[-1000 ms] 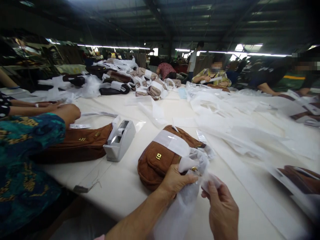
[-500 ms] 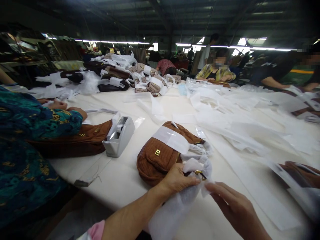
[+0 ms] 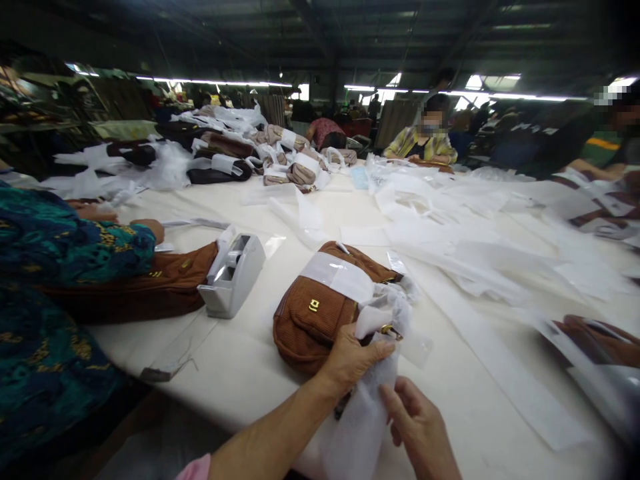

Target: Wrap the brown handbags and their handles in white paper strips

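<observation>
A brown corduroy bag (image 3: pixel 311 325) with a gold emblem lies in front of me, a white paper band (image 3: pixel 338 275) wrapped across it. At its right end, my left hand (image 3: pixel 357 353) grips the bag's strap, which is partly covered in thin white wrapping paper (image 3: pixel 363 417). A gold metal ring (image 3: pixel 387 329) shows just beyond the left thumb. Lower and to the right, my right hand (image 3: pixel 417 417) pinches the edge of the hanging wrapping paper between thumb and fingers. The part of the strap beneath my left palm is hidden.
A grey tape dispenser (image 3: pixel 235 277) stands left of the bag, beside another brown bag (image 3: pixel 187 280) near a co-worker's patterned sleeve (image 3: pixel 75 233). White paper sheets (image 3: pixel 480 267) spread over the right side. Wrapped bags (image 3: pixel 220 167) are piled at the back left.
My right hand has moved down and left, from beside the ring to the hanging paper. My left hand keeps its grip. A co-worker's arm at left has shifted slightly.
</observation>
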{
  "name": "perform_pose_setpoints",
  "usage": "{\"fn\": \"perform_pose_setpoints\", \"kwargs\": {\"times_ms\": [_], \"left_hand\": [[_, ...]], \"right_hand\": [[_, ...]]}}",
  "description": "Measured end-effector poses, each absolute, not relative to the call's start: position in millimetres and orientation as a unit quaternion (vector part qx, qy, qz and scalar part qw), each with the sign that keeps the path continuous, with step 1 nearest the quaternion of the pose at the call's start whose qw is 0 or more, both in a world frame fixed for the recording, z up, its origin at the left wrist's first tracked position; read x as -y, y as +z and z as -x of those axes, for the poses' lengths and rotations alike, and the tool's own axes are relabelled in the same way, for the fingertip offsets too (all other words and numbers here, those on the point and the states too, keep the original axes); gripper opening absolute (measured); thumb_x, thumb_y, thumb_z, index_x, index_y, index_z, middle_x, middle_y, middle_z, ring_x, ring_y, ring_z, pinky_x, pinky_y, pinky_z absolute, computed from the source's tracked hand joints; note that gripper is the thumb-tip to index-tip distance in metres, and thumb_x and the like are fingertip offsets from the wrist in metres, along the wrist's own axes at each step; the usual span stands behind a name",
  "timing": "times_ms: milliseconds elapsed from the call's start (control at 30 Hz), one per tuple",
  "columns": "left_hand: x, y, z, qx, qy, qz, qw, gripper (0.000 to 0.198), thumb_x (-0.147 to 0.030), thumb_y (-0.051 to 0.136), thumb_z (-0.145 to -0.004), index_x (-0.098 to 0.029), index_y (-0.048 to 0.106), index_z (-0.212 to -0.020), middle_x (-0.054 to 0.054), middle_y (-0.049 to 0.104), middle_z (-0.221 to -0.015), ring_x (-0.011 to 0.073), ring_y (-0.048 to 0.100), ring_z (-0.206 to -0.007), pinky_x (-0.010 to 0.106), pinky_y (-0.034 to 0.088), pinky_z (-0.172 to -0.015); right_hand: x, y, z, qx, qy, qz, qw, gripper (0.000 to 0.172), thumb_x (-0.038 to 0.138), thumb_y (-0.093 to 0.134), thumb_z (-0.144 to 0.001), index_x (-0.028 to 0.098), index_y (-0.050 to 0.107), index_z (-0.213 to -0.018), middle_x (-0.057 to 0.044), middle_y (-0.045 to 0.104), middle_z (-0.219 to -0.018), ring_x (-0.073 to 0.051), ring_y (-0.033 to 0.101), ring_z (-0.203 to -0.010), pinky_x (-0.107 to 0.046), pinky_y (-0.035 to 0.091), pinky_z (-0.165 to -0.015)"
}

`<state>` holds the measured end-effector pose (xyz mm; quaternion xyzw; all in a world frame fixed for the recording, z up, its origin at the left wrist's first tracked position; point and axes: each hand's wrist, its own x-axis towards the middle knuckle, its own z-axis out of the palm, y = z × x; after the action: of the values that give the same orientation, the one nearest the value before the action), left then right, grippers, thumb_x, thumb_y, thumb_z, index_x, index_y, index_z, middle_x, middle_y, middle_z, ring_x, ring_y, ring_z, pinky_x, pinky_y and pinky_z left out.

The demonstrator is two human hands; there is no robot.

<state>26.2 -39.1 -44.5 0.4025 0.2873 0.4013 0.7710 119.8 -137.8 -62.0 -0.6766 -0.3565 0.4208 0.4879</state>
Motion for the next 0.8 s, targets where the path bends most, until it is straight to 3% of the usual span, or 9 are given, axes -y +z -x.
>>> {"fn": "perform_pose_setpoints", "kwargs": {"times_ms": [67,133,267,433,667,800], "left_hand": [[39,-44,-26,-0.291,0.399,-0.403,0.771,0.037,-0.033,0.077,-0.06,-0.008,0.066,-0.086,0.001,0.055,-0.069,0.0088,0.045,-0.059,0.02,0.035,-0.055],[38,-41,-24,-0.29,0.404,-0.404,0.768,0.039,-0.033,0.077,-0.059,-0.008,0.066,-0.086,0.002,0.056,-0.07,0.0094,0.046,-0.06,0.02,0.037,-0.057],[38,-35,-20,-0.287,0.413,-0.415,0.758,0.039,-0.032,0.077,-0.059,-0.01,0.066,-0.089,0.002,0.058,-0.074,0.0103,0.047,-0.063,0.02,0.038,-0.059],[37,-38,-12,-0.274,0.376,-0.457,0.758,0.037,-0.031,0.075,-0.063,-0.009,0.064,-0.089,0.002,0.055,-0.073,0.0092,0.043,-0.062,0.019,0.036,-0.057],[24,-35,-5,-0.255,0.321,-0.504,0.76,0.036,-0.036,0.073,-0.065,-0.009,0.064,-0.087,0.002,0.055,-0.071,0.0099,0.043,-0.062,0.019,0.035,-0.057],[14,-25,0,-0.225,0.263,-0.557,0.755,0.033,-0.032,0.074,-0.062,-0.009,0.065,-0.084,0.002,0.057,-0.074,0.0117,0.046,-0.065,0.02,0.036,-0.059]], "right_hand": [[132,-67,-107,0.321,0.488,0.624,0.518,0.035,0.052,0.059,-0.072,0.018,0.056,-0.074,0.006,0.047,-0.047,-0.008,0.04,-0.04,-0.019,0.03,-0.038],[126,-70,-100,0.27,0.531,0.575,0.561,0.033,0.048,0.061,-0.071,0.018,0.056,-0.084,0.005,0.056,-0.057,-0.01,0.047,-0.046,-0.02,0.035,-0.041],[116,-72,-90,0.183,0.557,0.511,0.628,0.045,0.043,0.068,-0.066,0.017,0.055,-0.1,-0.001,0.067,-0.081,-0.018,0.06,-0.065,-0.026,0.047,-0.054],[114,-71,-75,0.094,0.576,0.44,0.683,0.062,0.037,0.069,-0.068,0.018,0.044,-0.121,-0.004,0.067,-0.091,-0.019,0.063,-0.077,-0.029,0.05,-0.062],[109,-63,-57,0.031,0.583,0.423,0.694,0.07,0.034,0.075,-0.061,0.016,0.044,-0.121,-0.006,0.067,-0.093,-0.02,0.063,-0.079,-0.028,0.051,-0.06],[108,-70,-48,0.065,0.569,0.442,0.691,0.058,0.041,0.07,-0.066,0.018,0.048,-0.113,-0.004,0.067,-0.091,-0.017,0.063,-0.071,-0.024,0.048,-0.052]]}}
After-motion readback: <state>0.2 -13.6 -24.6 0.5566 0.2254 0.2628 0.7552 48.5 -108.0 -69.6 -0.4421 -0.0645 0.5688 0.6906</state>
